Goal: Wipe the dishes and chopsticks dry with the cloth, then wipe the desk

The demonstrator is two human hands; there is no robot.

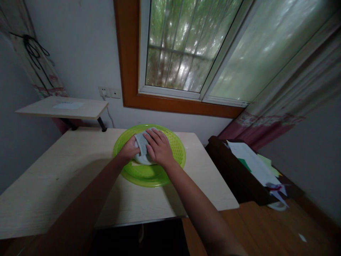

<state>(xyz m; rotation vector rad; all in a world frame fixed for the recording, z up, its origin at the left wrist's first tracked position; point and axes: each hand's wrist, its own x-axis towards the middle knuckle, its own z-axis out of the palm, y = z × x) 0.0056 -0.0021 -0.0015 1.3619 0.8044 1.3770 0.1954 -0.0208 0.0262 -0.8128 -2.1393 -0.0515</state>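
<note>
A grey cloth (142, 143) lies over a white rounded dish (144, 159), perhaps a bowl, inside a bright green round tray (149, 179). My left hand (129, 150) is closed around the dish's left side, at the cloth's edge. Spread across the cloth from the right, my right hand (159, 146) presses on it with its fingers slightly apart. The dish's far side is hidden by the cloth and the hands. Part of a pale yellow flat piece (135, 163) peeks out from under the dish.
The tray rests on a light wooden table (87, 167), near its back edge. A small raised shelf (64, 106) holding a sheet of paper stands at the left. Past the table's right edge, a dark brown piece of furniture (234, 174) bears papers. A window is behind.
</note>
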